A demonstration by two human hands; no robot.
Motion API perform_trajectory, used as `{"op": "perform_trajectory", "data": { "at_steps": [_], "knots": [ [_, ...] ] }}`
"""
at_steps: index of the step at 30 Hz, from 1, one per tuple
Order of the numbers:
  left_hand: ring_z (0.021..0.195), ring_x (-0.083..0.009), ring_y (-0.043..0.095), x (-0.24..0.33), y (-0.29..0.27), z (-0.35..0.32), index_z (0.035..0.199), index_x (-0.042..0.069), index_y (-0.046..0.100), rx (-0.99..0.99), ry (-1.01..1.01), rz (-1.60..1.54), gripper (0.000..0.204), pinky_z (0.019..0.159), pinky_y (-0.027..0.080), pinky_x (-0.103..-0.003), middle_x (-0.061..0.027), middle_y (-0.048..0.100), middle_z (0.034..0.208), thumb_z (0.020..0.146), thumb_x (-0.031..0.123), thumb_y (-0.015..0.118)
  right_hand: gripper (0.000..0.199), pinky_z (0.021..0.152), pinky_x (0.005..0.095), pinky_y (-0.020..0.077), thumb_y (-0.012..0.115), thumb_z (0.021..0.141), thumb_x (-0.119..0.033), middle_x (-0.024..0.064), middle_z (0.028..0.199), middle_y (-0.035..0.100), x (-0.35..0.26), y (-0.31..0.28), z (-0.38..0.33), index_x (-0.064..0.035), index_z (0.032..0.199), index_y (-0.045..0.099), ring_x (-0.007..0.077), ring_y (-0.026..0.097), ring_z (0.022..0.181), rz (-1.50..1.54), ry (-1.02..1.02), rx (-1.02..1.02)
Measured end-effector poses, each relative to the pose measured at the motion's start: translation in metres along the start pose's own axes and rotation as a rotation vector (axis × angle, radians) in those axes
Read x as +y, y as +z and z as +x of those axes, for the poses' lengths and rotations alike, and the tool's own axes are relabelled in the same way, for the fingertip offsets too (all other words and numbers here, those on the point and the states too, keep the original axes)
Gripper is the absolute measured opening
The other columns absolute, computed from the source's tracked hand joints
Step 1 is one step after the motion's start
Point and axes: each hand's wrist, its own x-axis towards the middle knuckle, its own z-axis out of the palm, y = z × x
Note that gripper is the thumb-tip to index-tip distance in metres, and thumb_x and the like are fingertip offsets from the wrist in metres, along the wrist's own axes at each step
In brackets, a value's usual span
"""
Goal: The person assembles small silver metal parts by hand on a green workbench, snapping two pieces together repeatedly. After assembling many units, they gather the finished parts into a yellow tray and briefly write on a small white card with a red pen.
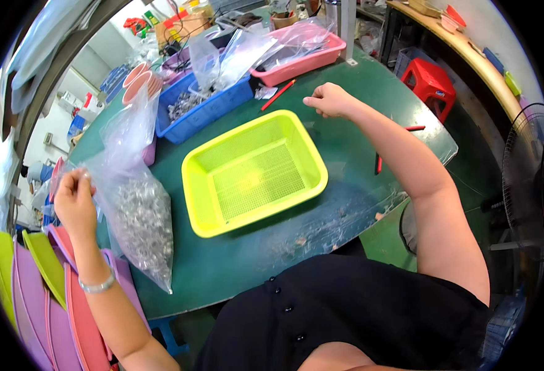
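My left hand (77, 196) pinches the upper edge of a clear plastic bag (143, 216). Many small, clear and silvery pieces fill the bag's lower part, which rests on the green table (247, 263). To the right of the bag sits a lime-green plastic basket (259, 176) with a mesh bottom and nothing in it. Beyond the basket's far right corner, my right hand (329, 100) hovers over the table, its fingers curled in. Whether anything is inside those fingers is hidden.
Behind the basket stands a blue bin (207, 111) with small metallic parts and bags, beside a pink tray (300, 71) of plastic bags. A red pen (278, 95) lies near them. Stacked coloured basins (55, 290) crowd the lower left; a red stool (430, 86) and a fan (526, 179) stand right.
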Motion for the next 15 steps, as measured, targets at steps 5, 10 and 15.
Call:
{"op": "perform_trajectory", "data": {
  "at_steps": [5,10,15],
  "knots": [
    [0.058,-0.0095,0.039,0.056,0.027,-0.046,0.111,-0.003,0.059,0.031,0.166,0.264,0.028,0.052,0.034,-0.025,-0.0026,0.046,0.069,0.083,-0.002,0.054,0.018,0.078,0.0422,0.0495,0.054,0.077,-0.015,0.0169,0.086,0.066,0.028,-0.027,0.042,-0.0049,0.083,0.068,0.0333,0.063,0.084,-0.207,-0.214,0.388],
    [0.060,-0.0159,0.042,0.070,0.063,-0.094,0.113,-0.004,0.057,-0.006,0.284,0.235,0.033,0.054,0.035,-0.027,-0.0066,0.045,0.069,0.080,-0.005,0.054,0.024,0.079,0.0416,0.0491,0.053,0.071,-0.005,0.0157,0.093,0.066,0.030,-0.083,0.088,-0.0071,0.090,0.068,0.0313,0.062,0.092,-0.459,-0.187,0.372],
    [0.063,-0.0201,0.050,0.073,0.099,-0.123,0.105,-0.004,0.060,-0.137,0.217,0.095,0.029,0.052,0.040,-0.028,-0.0118,0.055,0.076,0.077,-0.005,0.056,0.022,0.078,0.0404,0.0493,0.056,0.074,-0.008,0.0144,0.096,0.066,0.056,-0.101,0.139,-0.0086,0.093,0.068,0.0313,0.062,0.092,-0.559,-0.250,0.117]
  ]
}}
